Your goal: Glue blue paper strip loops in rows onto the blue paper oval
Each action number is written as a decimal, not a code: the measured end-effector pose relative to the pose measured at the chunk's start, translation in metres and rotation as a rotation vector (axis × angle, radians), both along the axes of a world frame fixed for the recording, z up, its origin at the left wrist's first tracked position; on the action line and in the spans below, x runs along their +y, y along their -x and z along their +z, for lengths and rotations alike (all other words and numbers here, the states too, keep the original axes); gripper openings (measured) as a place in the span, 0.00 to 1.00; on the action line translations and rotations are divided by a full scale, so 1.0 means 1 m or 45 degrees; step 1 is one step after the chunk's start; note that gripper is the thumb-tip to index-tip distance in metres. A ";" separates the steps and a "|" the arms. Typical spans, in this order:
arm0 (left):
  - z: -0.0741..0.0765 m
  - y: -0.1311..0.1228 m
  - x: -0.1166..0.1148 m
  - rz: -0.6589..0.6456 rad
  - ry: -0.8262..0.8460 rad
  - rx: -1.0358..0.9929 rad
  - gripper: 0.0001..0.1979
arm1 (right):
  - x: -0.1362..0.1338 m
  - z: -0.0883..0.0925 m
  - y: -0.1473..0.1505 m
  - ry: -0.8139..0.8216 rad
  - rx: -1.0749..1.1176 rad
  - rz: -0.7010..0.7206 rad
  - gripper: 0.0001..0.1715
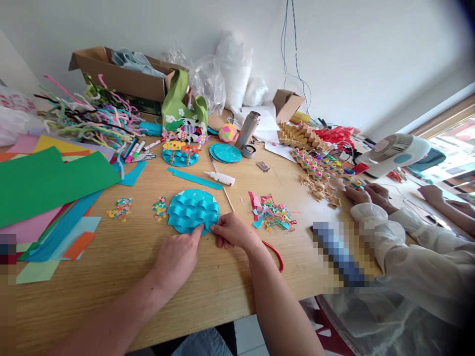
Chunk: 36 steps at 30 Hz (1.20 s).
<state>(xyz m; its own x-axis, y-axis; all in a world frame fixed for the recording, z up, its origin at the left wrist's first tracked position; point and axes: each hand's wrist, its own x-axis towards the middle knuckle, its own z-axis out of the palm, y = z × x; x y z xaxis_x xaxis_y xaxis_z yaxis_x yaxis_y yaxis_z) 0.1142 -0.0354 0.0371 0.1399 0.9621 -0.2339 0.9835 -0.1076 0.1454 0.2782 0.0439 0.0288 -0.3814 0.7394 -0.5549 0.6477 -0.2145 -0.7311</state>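
Note:
A round blue paper piece (193, 211) lies flat on the table in front of me, with wavy blue paper strips raised in rows across it. My left hand (181, 247) rests at its near edge, index finger stretched out and pressing on the lowest wave, the other fingers curled under and mostly hidden. At the right edge of the blue piece, my right hand (233, 230) pinches the end of a blue strip between thumb and index finger. A thin wooden stick (228, 199) and a white glue bottle (221, 178) lie just beyond. Flat blue strips (195, 178) are left of the bottle.
Colored paper sheets (55, 188) cover the left side. Confetti dots (120, 208) and paper scraps (272, 212) flank the blue piece. A finished fish decoration (180, 154), blue discs (225, 153) and a flask (248, 129) stand behind. A co-worker's sleeves (404, 237) are at right.

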 end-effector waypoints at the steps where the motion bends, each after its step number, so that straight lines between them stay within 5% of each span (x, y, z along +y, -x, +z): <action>1: 0.000 0.000 0.000 -0.004 0.000 -0.003 0.24 | 0.000 -0.001 0.000 -0.003 0.001 0.001 0.17; 36: -0.001 0.000 -0.001 -0.031 -0.002 0.012 0.24 | 0.001 0.001 0.002 -0.013 -0.018 -0.053 0.15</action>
<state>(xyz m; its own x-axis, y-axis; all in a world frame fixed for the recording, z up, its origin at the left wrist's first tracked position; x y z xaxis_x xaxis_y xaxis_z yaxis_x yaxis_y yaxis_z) 0.1145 -0.0359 0.0358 0.1612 0.9588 -0.2341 0.9819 -0.1318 0.1362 0.2763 0.0451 0.0296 -0.3424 0.7600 -0.5524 0.6490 -0.2339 -0.7240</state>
